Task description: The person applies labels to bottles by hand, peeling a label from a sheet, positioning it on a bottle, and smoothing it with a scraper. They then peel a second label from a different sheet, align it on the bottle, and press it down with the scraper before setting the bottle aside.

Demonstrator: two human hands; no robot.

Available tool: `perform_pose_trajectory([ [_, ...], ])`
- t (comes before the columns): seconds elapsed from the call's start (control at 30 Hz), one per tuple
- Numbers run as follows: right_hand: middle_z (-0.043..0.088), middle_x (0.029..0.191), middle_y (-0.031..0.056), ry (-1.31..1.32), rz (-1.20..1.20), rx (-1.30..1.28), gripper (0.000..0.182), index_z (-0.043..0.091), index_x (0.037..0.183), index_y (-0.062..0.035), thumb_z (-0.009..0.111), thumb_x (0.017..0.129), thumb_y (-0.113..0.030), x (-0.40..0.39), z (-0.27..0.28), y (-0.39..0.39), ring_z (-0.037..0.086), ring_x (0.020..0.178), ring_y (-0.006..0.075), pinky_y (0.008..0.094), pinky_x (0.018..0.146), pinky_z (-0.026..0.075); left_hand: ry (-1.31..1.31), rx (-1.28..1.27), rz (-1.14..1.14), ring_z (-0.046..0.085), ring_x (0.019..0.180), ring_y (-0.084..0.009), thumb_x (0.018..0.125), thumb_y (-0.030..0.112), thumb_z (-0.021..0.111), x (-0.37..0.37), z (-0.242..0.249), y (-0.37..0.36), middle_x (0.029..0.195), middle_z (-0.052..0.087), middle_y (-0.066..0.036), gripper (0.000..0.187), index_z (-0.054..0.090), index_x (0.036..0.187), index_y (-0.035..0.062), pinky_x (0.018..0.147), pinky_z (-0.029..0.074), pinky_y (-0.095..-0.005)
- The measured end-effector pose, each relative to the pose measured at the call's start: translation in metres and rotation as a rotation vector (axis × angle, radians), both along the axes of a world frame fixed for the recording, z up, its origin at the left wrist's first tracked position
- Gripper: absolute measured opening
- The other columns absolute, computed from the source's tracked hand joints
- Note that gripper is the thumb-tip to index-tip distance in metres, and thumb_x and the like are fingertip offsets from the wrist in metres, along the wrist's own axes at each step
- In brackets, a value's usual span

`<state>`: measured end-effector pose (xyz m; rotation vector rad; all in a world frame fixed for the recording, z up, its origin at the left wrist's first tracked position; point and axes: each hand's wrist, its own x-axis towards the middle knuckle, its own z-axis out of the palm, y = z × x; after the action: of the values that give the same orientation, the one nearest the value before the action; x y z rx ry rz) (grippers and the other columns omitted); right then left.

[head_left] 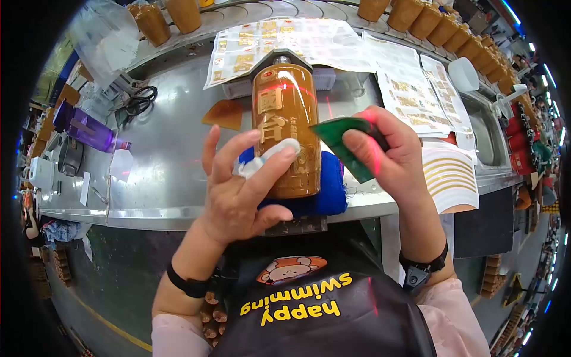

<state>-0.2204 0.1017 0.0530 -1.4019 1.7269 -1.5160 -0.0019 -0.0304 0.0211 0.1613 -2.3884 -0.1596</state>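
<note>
Green scraper [343, 152] gripped in our right hand [395, 149], we seemingly wiped the bottle [291, 122], left hand [235, 193] splayed over white cloth [291, 143]; steady pressure seemed needed next.

left fingers [262, 178]: over brown bottle [285, 104] | right fingers [364, 147]: gripping green scraper [334, 134]

Bottle [285, 128] on cloth [334, 191], sheets [285, 40] behind and right, sink [489, 134] far right, tumbler [90, 132] left

Brown containers [407, 16] in rows, gold-printed sheets [410, 89] and a steel workbench [172, 172] mark this as a workshop.
</note>
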Motion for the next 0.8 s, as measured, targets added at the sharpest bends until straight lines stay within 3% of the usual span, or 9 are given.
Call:
perform_pose_trajectory([
  [0.3,0.064,0.079,-0.0004,-0.23,-0.11,0.002,0.016,0.064,0.097,-0.0003,0.066,0.092,-0.015,0.003,-0.013,0.012,0.055,0.071,0.0034,0.0207,0.062,0.046,0.04,-0.022,-0.115,0.052,0.113,-0.0213,0.098,0.054,0.041,-0.037,0.016,-0.047,0.085,0.07,0.001,0.054,0.068,0.121,0.0135,0.116,0.017,-0.0484],
  [0.43,0.064,0.08,0.001,0.082,0.068,0.087,0.016,0.063,0.099,-0.0013,0.069,0.089,-0.013,0.006,0.011,0.004,0.057,0.072,0.0049,0.0201,0.062,0.046,0.116,0.081,-0.108,0.051,0.118,-0.0232,0.098,0.052,0.043,-0.045,0.014,-0.06,0.103,0.071,-0.002,0.054,0.067,0.122,0.0093,0.115,0.018,-0.0443],
  [0.47,0.064,0.081,0.0005,0.197,0.161,0.116,0.017,0.063,0.101,-0.0015,0.069,0.088,-0.012,0.006,0.015,-0.003,0.057,0.074,0.005,0.0193,0.063,0.046,0.044,0.126,-0.092,0.046,0.125,-0.0273,0.097,0.054,0.044,-0.037,0.012,-0.062,0.12,0.066,-0.008,0.062,0.057,0.133,0.0052,0.114,0.019,-0.0447],
  [0.57,0.065,0.084,0.0016,0.112,0.12,0.046,0.018,0.063,0.101,-0.0025,0.071,0.086,-0.011,0.009,0.012,-0.029,0.056,0.073,0.0057,0.0219,0.061,0.047,0.317,0.292,-0.119,0.041,0.129,-0.0324,0.093,0.057,0.049,-0.031,-0.036,-0.054,0.131,0.058,-0.015,0.075,0.042,0.142,0.0008,0.114,0.019,-0.047],
  [0.6,0.063,0.081,0.0047,0.212,-0.055,-0.077,0.02,0.065,0.1,-0.0039,0.074,0.084,-0.011,0.008,0.007,-0.037,0.056,0.068,0.0079,0.0253,0.06,0.046,0.324,0.349,-0.104,0.04,0.13,-0.034,0.09,0.057,0.052,-0.026,-0.044,-0.048,0.134,0.056,-0.016,0.08,0.039,0.144,-0.0005,0.114,0.02,-0.0477],
  [0.63,0.06,0.08,0.007,0.704,-0.096,-0.276,0.027,0.067,0.101,-0.0052,0.077,0.075,-0.007,0.001,0.006,-0.039,0.057,0.068,0.0155,0.0298,0.063,0.047,0.203,0.407,-0.054,0.039,0.13,-0.0356,0.087,0.055,0.058,-0.012,-0.041,-0.029,0.137,0.053,-0.017,0.084,0.036,0.145,-0.0015,0.114,0.02,-0.0483],
  [0.7,0.049,0.073,0.0068,0.834,0.114,-0.4,0.022,0.062,0.087,-0.0064,0.072,0.067,-0.005,0.024,0.008,-0.031,0.055,0.068,0.0277,0.0377,0.06,0.044,-0.03,0.52,0.05,0.037,0.131,-0.0388,0.079,0.052,0.07,0.007,-0.036,0.001,0.141,0.049,-0.019,0.096,0.031,0.147,-0.0037,0.114,0.02,-0.0493],
  [0.77,0.051,0.078,0.0056,0.653,0.447,-0.27,0.031,0.063,0.089,-0.0081,0.076,0.061,-0.008,0.04,0.019,-0.012,0.057,0.076,0.0261,0.0384,0.068,0.044,-0.024,0.441,0.111,0.037,0.132,-0.0386,0.072,0.047,0.078,0.004,-0.043,0.002,0.141,0.049,-0.018,0.102,0.031,0.148,-0.0011,0.113,0.02,-0.0529],
  [0.8,0.052,0.08,0.0057,0.565,0.394,-0.266,0.033,0.064,0.091,-0.0086,0.076,0.061,-0.007,0.04,0.019,-0.011,0.056,0.076,0.026,0.0381,0.068,0.043,-0.027,0.401,0.128,0.038,0.132,-0.0383,0.072,0.047,0.078,0.003,-0.043,0.001,0.141,0.049,-0.018,0.101,0.031,0.148,-0.0006,0.112,0.019,-0.0538],
])
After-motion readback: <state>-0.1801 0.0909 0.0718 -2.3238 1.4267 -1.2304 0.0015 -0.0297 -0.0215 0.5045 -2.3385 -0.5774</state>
